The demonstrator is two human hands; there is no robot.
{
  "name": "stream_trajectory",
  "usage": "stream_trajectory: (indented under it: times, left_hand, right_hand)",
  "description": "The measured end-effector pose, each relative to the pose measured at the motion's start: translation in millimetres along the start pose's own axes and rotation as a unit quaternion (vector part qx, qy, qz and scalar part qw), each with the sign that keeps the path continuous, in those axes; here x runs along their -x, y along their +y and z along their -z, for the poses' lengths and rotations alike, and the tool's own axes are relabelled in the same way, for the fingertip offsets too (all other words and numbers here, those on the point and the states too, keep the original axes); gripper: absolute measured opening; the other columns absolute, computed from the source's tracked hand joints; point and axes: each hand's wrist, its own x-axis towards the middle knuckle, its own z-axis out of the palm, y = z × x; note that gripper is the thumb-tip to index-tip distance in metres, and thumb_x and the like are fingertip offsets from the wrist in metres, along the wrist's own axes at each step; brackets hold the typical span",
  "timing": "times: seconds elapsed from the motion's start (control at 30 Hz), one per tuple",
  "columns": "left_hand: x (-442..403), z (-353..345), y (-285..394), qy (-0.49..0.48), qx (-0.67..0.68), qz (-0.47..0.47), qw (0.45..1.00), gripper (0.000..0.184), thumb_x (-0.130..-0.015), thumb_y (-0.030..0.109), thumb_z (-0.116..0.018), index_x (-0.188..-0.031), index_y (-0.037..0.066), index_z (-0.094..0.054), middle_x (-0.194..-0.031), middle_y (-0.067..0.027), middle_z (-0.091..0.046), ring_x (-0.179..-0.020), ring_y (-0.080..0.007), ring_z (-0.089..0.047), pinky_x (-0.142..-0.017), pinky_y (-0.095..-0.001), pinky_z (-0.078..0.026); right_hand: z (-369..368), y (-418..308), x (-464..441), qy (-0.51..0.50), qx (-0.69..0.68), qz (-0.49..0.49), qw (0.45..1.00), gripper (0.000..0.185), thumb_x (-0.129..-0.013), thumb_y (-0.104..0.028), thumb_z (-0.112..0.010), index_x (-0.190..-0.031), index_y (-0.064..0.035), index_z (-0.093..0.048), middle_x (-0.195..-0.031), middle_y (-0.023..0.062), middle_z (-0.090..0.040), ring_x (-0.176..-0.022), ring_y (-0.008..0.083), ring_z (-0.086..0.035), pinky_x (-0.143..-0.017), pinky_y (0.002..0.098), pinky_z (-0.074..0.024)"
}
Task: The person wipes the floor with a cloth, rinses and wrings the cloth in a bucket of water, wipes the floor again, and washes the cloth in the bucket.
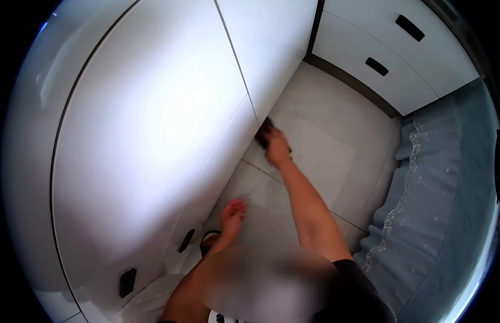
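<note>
Right now, right hand (pixel 277 146) looks clamped on a dark object (pixel 263 135) at the cabinet (pixel 250 64) base; left hand (pixel 233 216) empty, fingers loosely curled. Low handling step, apparently; next move needs cabinet-edge clearance.

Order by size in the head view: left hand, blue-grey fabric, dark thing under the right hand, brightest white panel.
White panel
Blue-grey fabric
Left hand, dark thing: unsure, right hand partly covers the latter

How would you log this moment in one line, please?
right hand: on blurred dark object, grip unclear | location: beside white cabinet | left hand: nothing visible held, over floor
</note>
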Motion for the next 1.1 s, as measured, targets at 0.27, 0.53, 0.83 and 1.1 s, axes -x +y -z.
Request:
stream_trajectory:
  times: [0.27, 0.53, 0.83, 1.1]
  left_hand:
    - [-1, -12, 9, -0.017, 0.01, -0.004, 1.0, 0.027, -0.09, 0.012, -0.055, -0.116, 0.014, -0.058, -0.108, 0.0015, -0.063, -0.095, -0.0091, -0.057, -0.082, -0.0262, -0.042]
    - [1, -2, 9, 0.049, 0.019, -0.009, 0.999, 0.024, -0.09, 0.013, -0.055, -0.114, 0.013, -0.059, -0.104, 0.0017, -0.063, -0.091, -0.0084, -0.056, -0.078, -0.0257, -0.043]
    - [-2, -6, 11, 0.044, 0.028, -0.021, 0.998, 0.022, -0.089, 0.011, -0.055, -0.111, 0.012, -0.06, -0.099, 0.0018, -0.064, -0.087, -0.0082, -0.057, -0.074, -0.0243, -0.043]
    - [-12, 3, -20, 0.047, 0.055, -0.042, 0.997, 0.02, -0.09, 0.007, -0.053, -0.108, 0.012, -0.06, -0.09, 0.0018, -0.061, -0.08, -0.0074, -0.055, -0.067, -0.0221, -0.042]
  right_hand:
    - [33, -41, 125, -0.214, -0.115, 0.341, 0.908, 0.036, -0.063, 0.004, -0.057, -0.096, -0.0067, -0.067, -0.115, 0.0126, -0.061, -0.109, 0.0318, -0.055, -0.091, 0.0419, -0.0445]
    - [56, -10, 23, -0.087, 0.066, -0.028, 0.994, 0.061, -0.069, 0.0, -0.059, -0.128, -0.017, -0.053, -0.135, 0.0099, -0.041, -0.116, 0.0325, -0.042, -0.09, 0.0439, -0.0402]
    - [24, -49, 57, -0.196, 0.119, 0.154, 0.961, 0.051, -0.069, -0.005, -0.062, -0.118, -0.019, -0.06, -0.135, 0.0024, -0.046, -0.117, 0.0296, -0.042, -0.093, 0.0449, -0.0378]
    - [35, -63, 125, -0.325, 0.071, 0.345, 0.877, 0.032, -0.079, -0.013, -0.054, -0.108, -0.0225, -0.065, -0.125, -0.0018, -0.053, -0.116, 0.023, -0.046, -0.095, 0.0413, -0.0376]
